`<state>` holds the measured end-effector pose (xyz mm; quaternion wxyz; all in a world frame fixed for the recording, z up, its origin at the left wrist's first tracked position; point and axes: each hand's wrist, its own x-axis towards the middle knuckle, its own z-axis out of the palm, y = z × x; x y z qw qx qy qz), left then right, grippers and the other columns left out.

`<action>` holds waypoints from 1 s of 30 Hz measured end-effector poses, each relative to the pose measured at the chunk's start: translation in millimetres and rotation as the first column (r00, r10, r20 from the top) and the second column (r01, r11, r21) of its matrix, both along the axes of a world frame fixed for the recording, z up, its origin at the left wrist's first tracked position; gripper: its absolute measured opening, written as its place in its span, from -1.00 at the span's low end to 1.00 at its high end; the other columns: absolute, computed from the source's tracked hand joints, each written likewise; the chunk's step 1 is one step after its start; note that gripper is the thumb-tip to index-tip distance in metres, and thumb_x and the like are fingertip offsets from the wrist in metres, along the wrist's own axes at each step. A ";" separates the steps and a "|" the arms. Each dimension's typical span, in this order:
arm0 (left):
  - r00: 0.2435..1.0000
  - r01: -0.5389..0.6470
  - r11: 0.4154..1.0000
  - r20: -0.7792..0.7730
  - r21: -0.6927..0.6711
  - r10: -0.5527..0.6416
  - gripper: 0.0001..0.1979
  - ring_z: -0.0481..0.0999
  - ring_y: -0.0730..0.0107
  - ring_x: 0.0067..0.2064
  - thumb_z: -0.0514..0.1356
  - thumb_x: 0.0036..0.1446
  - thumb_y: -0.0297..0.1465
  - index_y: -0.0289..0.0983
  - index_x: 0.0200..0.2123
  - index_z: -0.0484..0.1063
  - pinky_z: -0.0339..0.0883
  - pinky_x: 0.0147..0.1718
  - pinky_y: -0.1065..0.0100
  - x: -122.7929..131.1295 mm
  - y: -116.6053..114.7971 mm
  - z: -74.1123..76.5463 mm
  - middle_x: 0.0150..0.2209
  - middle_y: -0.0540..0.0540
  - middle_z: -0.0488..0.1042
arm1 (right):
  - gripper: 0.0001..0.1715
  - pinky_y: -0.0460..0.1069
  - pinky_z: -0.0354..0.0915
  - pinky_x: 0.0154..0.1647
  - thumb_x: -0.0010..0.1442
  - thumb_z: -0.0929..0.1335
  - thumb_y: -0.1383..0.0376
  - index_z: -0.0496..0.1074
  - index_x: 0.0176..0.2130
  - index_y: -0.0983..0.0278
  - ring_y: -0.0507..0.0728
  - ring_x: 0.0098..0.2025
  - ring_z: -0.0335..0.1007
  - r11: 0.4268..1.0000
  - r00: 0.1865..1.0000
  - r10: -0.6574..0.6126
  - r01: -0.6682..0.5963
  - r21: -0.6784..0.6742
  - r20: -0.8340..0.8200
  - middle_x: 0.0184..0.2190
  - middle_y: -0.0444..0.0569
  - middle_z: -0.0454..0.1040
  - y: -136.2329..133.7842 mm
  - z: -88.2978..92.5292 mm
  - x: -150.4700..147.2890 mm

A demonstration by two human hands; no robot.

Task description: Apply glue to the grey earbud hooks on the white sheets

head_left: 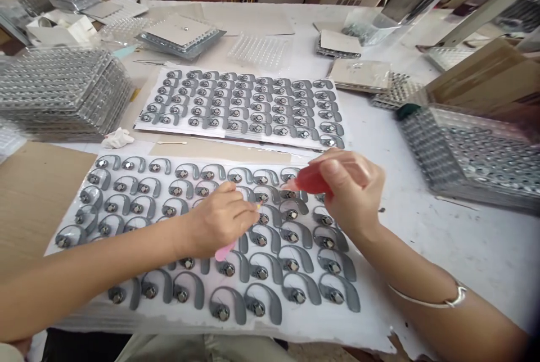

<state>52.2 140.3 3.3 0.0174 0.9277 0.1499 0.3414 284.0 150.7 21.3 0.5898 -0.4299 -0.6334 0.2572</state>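
The right hand (pixel 348 190) pinches a red squeeze bulb (pixel 310 181) above grey hooked parts (pixel 261 297), spaced in rows on a white sheet (pixel 270 331) for easy reach; the left hand (pixel 219 218) curls closed around a pink stick (pixel 225 250) among them.

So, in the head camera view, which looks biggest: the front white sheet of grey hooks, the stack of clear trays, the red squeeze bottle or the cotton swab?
Largest to smallest:
1. Front white sheet
2. Stack of clear trays
3. Red squeeze bottle
4. Cotton swab

The bottle is nearer the camera, so it may only look larger.
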 end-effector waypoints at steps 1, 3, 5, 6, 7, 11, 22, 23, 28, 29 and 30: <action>1.000 -0.011 0.999 -0.014 0.053 0.011 -0.89 0.44 0.41 -0.43 0.11 0.19 -0.59 -0.38 -0.33 0.42 0.25 -0.37 0.29 0.6 -2.8 -1.7 -0.32 -0.19 0.58 | -0.75 -0.01 0.33 -0.56 0.20 0.38 0.20 0.43 -0.49 0.20 0.06 -0.55 0.39 1.000 0.999 -0.001 0.000 0.027 0.047 -0.59 -0.14 0.44 -3.5 -2.0 -2.8; 0.999 -0.038 0.994 -0.027 0.099 0.041 -0.90 0.41 0.40 -0.43 0.12 0.17 -0.61 -0.39 -0.35 0.42 0.23 -0.39 0.30 2.3 -5.8 -5.0 -0.33 -0.19 0.58 | -0.79 -0.01 0.31 -0.56 0.19 0.39 0.21 0.44 -0.47 0.20 0.06 -0.53 0.38 0.998 0.994 -0.006 -0.001 0.065 0.110 -0.56 -0.13 0.44 -7.2 -5.1 -7.2; 0.998 -0.051 0.993 -0.042 0.109 0.055 -0.89 0.40 0.38 -0.42 0.13 0.16 -0.62 -0.40 -0.39 0.41 0.22 -0.40 0.30 4.3 -6.8 -7.3 -0.36 -0.19 0.57 | -0.83 -0.01 0.30 -0.56 0.16 0.41 0.24 0.45 -0.45 0.19 0.05 -0.53 0.36 0.994 0.989 -0.007 -0.009 0.110 0.151 -0.53 -0.12 0.44 -8.0 -7.2 -10.2; 0.997 -0.056 0.992 -0.050 0.116 0.062 -0.88 0.40 0.37 -0.42 0.13 0.15 -0.62 -0.40 -0.41 0.41 0.22 -0.41 0.30 5.3 -7.2 -7.9 -0.38 -0.19 0.56 | -0.85 -0.02 0.30 -0.55 0.15 0.42 0.25 0.45 -0.45 0.19 0.05 -0.52 0.36 0.991 0.985 0.000 -0.024 0.135 0.172 -0.52 -0.12 0.45 -7.9 -7.9 -11.4; 0.996 -0.056 0.990 -0.062 0.129 0.064 -0.87 0.39 0.36 -0.42 0.14 0.16 -0.62 -0.40 -0.44 0.40 0.22 -0.41 0.29 6.2 -7.6 -8.1 -0.40 -0.19 0.55 | -0.86 -0.02 0.30 -0.55 0.14 0.42 0.27 0.45 -0.45 0.20 0.05 -0.52 0.36 0.986 0.981 0.012 -0.044 0.158 0.194 -0.51 -0.12 0.46 -7.8 -8.5 -12.6; 0.990 -0.057 0.977 -0.113 0.204 0.081 -0.80 0.36 0.36 -0.45 0.12 0.17 -0.61 -0.36 -0.51 0.37 0.22 -0.41 0.28 8.9 -10.4 -7.8 -0.46 -0.19 0.51 | -0.91 -0.02 0.33 -0.49 0.12 0.43 0.33 0.44 -0.42 0.22 0.04 -0.49 0.37 0.968 0.965 0.053 -0.113 0.222 0.258 -0.49 -0.13 0.48 -8.4 -10.5 -17.0; 0.989 -0.063 0.976 -0.118 0.206 0.089 -0.82 0.33 0.36 -0.46 0.14 0.13 -0.61 -0.37 -0.52 0.37 0.21 -0.42 0.26 10.7 -12.8 -11.2 -0.46 -0.21 0.49 | -0.89 -0.03 0.31 -0.51 0.11 0.44 0.35 0.42 -0.31 0.24 0.03 -0.50 0.35 0.959 0.946 0.059 -0.142 0.244 0.319 -0.50 -0.13 0.45 -8.2 -13.5 -19.6; 0.989 -0.065 0.977 -0.117 0.205 0.091 -0.82 0.33 0.35 -0.46 0.14 0.13 -0.61 -0.37 -0.52 0.37 0.21 -0.42 0.26 11.0 -13.0 -11.2 -0.46 -0.21 0.49 | -0.88 -0.03 0.31 -0.52 0.10 0.44 0.36 0.42 -0.30 0.24 0.03 -0.50 0.34 0.957 0.946 0.057 -0.142 0.251 0.319 -0.50 -0.12 0.45 -8.1 -13.5 -19.9; 0.988 -0.071 0.977 -0.121 0.199 0.096 -0.81 0.34 0.34 -0.46 0.13 0.13 -0.61 -0.37 -0.52 0.38 0.21 -0.43 0.26 11.1 -13.7 -10.1 -0.46 -0.21 0.50 | -0.88 -0.03 0.29 -0.54 0.12 0.43 0.34 0.42 -0.28 0.24 0.04 -0.52 0.33 0.953 0.940 0.033 -0.132 0.272 0.340 -0.51 -0.12 0.45 -8.5 -13.6 -20.1; 0.987 -0.072 0.977 -0.125 0.199 0.098 -0.81 0.34 0.35 -0.46 0.13 0.13 -0.62 -0.37 -0.51 0.38 0.21 -0.43 0.26 10.9 -13.7 -9.7 -0.46 -0.21 0.50 | -0.88 -0.03 0.30 -0.55 0.12 0.43 0.34 0.42 -0.28 0.24 0.04 -0.52 0.33 0.954 0.938 0.028 -0.128 0.271 0.346 -0.50 -0.12 0.45 -8.7 -13.6 -20.0; 0.987 -0.073 0.977 -0.128 0.199 0.100 -0.81 0.33 0.35 -0.46 0.13 0.14 -0.61 -0.37 -0.51 0.39 0.21 -0.43 0.27 10.8 -13.8 -9.4 -0.46 -0.21 0.50 | -0.88 -0.03 0.30 -0.55 0.12 0.43 0.34 0.42 -0.28 0.23 0.04 -0.52 0.33 0.955 0.936 0.022 -0.124 0.271 0.351 -0.50 -0.12 0.45 -8.9 -13.5 -20.0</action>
